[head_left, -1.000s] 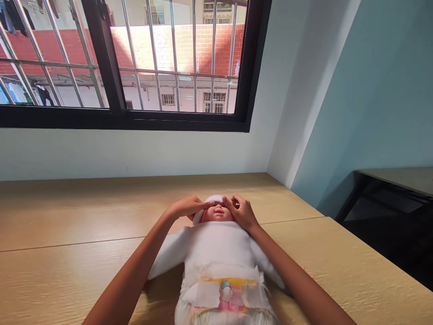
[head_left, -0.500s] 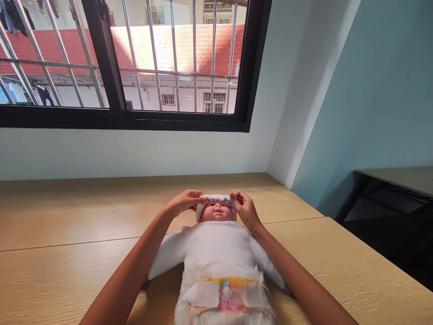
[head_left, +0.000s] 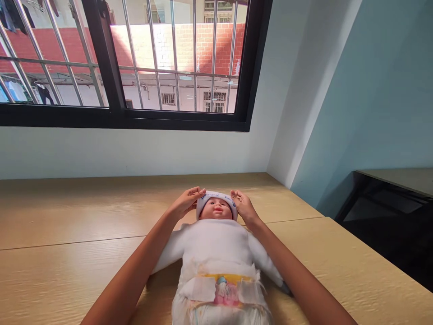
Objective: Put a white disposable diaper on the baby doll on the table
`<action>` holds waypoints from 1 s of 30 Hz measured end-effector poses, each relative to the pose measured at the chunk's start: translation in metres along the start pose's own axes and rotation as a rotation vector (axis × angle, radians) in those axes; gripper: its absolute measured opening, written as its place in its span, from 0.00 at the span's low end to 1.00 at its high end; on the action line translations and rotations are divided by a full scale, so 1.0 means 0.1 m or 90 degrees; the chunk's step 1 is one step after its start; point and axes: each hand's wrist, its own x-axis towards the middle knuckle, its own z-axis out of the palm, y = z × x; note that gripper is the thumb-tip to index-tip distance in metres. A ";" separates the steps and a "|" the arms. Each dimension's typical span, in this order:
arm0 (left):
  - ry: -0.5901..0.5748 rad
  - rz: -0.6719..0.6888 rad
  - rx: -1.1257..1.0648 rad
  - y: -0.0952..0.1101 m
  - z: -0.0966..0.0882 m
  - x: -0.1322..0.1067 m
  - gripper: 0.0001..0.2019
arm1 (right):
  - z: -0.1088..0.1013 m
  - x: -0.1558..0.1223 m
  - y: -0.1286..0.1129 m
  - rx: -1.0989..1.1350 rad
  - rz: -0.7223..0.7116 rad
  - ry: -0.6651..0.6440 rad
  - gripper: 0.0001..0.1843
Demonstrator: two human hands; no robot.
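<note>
A baby doll (head_left: 216, 210) lay on its back on the wooden surface (head_left: 67, 216), head toward the window (head_left: 118, 119), wearing a white top (head_left: 216, 241) and a diaper (head_left: 219, 293). The left hand (head_left: 185, 203) was open, fingertips on a white cap (head_left: 216, 197) — the right hand (head_left: 244, 207) gripped its opposite edge.

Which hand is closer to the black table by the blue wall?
Right. The right hand is on the side of the doll's white hat towards the black table. The left hand is on the hat's other side, farther away.
</note>
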 end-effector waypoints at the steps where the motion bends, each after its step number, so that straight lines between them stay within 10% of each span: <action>1: 0.005 -0.007 -0.002 -0.01 0.00 -0.01 0.24 | 0.01 0.01 0.01 0.003 0.012 -0.010 0.30; 30: 0.079 -0.048 -0.037 -0.20 0.14 0.10 0.24 | 0.06 0.00 0.08 -0.013 0.162 0.013 0.37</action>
